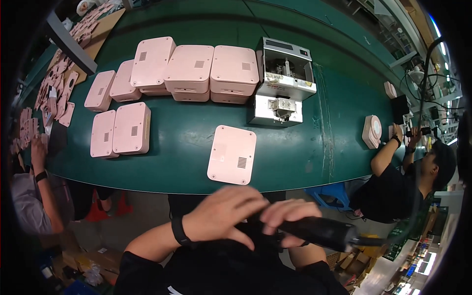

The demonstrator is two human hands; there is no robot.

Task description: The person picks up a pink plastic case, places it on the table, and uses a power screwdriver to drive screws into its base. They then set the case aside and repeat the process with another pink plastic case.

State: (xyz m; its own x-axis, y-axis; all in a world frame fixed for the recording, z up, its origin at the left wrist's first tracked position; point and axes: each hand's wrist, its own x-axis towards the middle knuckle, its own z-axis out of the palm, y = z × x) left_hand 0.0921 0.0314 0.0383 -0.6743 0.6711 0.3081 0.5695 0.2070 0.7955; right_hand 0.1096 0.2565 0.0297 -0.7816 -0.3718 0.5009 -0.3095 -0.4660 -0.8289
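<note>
My right hand (290,216) is wrapped round a black electric screwdriver (322,232), held in front of my body off the bench's near edge. Its cable end points to the right. Beside it, my left hand (226,211) is open, thumb spread from the fingers, with the fingertips close to my right hand. Motion blurs both hands, and the tool's front end is hidden. Just beyond them a pale pink box-shaped housing (231,155) lies alone on the green bench, showing a vent grille and corner screw holes.
Several more pink housings (189,64) stand stacked at the back left. A silver and black screw feeder (282,105) is right of the stack. Another person (408,177) works at the right near a pink housing (372,132); a person's hand (38,152) reaches toward pink parts at the left.
</note>
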